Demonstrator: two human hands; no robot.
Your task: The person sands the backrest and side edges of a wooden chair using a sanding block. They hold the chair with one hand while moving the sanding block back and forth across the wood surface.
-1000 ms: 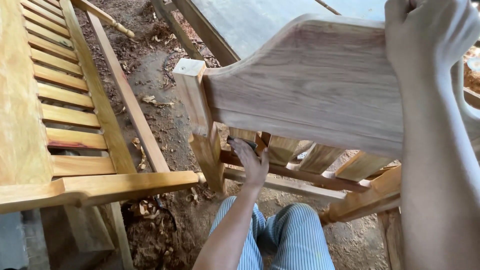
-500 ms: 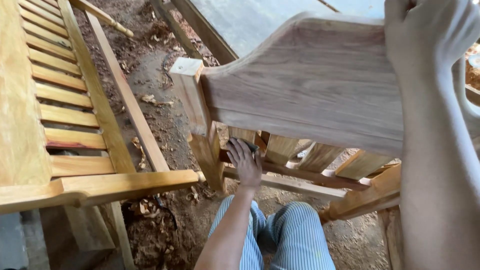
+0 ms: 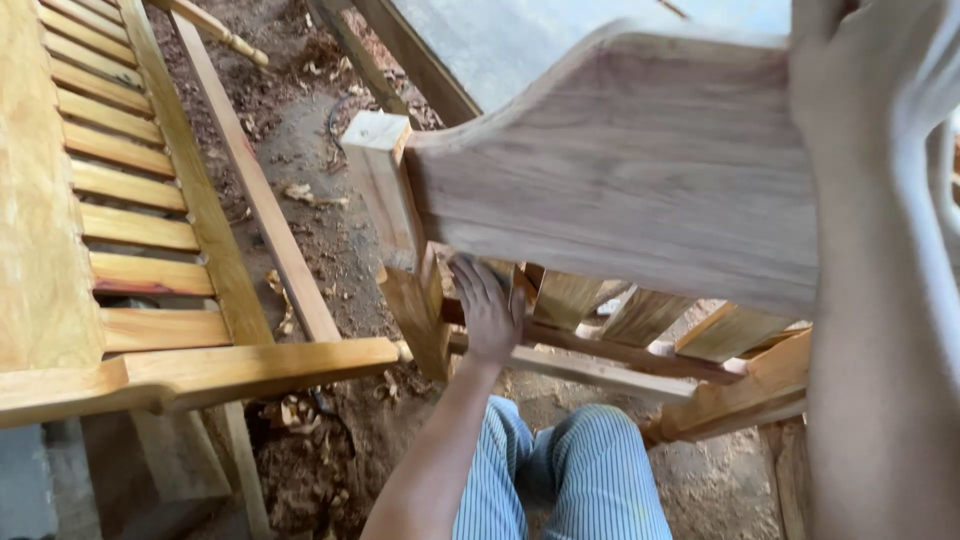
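Overhead, the right hand (image 3: 860,70) gripped the curved wooden panel's (image 3: 620,170) top edge, while the left hand (image 3: 487,308) lay open against the frame (image 3: 600,350) directly beneath.

both forearms are bare, with no sleeves, watch or rings showing on the left hand (image 3: 488,312) or the right hand (image 3: 865,75). the legs wear trousers (image 3: 575,480) of pale blue cloth with thin dark vertical stripes, loosely creased at the knees.
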